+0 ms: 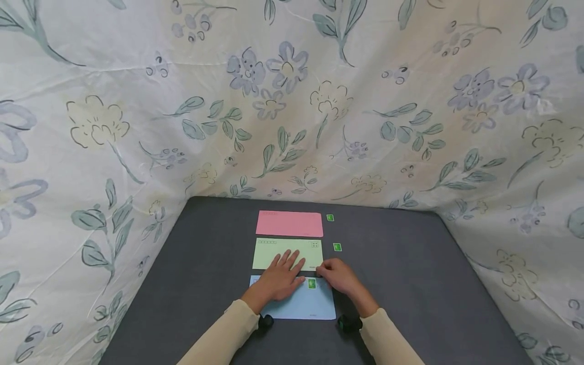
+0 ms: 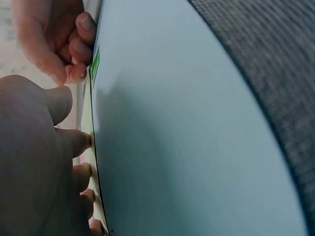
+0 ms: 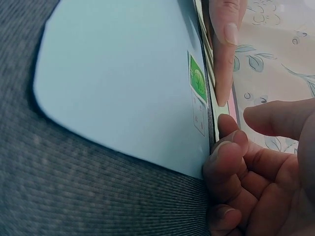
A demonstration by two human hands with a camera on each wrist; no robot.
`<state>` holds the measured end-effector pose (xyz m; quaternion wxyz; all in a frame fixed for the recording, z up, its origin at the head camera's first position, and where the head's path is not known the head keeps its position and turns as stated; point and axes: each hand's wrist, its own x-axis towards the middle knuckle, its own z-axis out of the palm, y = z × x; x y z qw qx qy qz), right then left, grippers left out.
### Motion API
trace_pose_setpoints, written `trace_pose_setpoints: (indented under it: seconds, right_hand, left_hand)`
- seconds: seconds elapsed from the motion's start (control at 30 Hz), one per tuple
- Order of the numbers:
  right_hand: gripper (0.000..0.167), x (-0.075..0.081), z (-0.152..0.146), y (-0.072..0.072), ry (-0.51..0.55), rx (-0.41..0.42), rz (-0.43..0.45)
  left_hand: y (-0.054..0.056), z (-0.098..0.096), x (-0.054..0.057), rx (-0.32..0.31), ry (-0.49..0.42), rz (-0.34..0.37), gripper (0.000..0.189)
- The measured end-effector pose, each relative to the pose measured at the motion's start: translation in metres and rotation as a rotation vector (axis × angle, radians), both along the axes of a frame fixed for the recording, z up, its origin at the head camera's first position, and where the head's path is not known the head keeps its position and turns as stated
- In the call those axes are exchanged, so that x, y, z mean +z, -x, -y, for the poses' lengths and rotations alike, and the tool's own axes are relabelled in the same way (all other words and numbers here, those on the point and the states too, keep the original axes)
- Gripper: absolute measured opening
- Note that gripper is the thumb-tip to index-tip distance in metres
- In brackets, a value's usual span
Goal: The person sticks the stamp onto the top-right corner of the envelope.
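A pale green envelope point(image 1: 264, 259) lies on the dark table between a pink envelope point(image 1: 289, 223) behind it and a light blue envelope point(image 1: 298, 308) in front. My left hand point(image 1: 284, 278) rests with spread fingers on the green envelope, its palm over the blue one. At the green envelope's near right corner is my right hand point(image 1: 337, 275), fingers loosely bent and fingertips right at the edge. In the right wrist view its thumb stands apart from the index finger, with nothing between them. A green stamp point(image 3: 197, 78) lies on the blue envelope, beside a printed box.
Two more green stamps lie on the table point(image 1: 401, 284) right of the envelopes: one stamp point(image 1: 330, 217) beside the pink envelope, another stamp point(image 1: 337, 247) beside the green one. A floral curtain point(image 1: 283, 101) hangs behind the table and along both sides.
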<state>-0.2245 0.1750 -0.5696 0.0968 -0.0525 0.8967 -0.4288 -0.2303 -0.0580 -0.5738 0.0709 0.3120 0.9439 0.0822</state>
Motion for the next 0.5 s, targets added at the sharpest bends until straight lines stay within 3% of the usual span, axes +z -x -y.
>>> trace_pose_setpoints:
  seconds: [0.5]
  right_hand:
    - [0.024,0.0014,-0.0001,-0.0025,0.026,-0.001,-0.007]
  left_hand:
    - [0.0,0.0024,-0.0034,-0.013,0.009,-0.038,0.063]
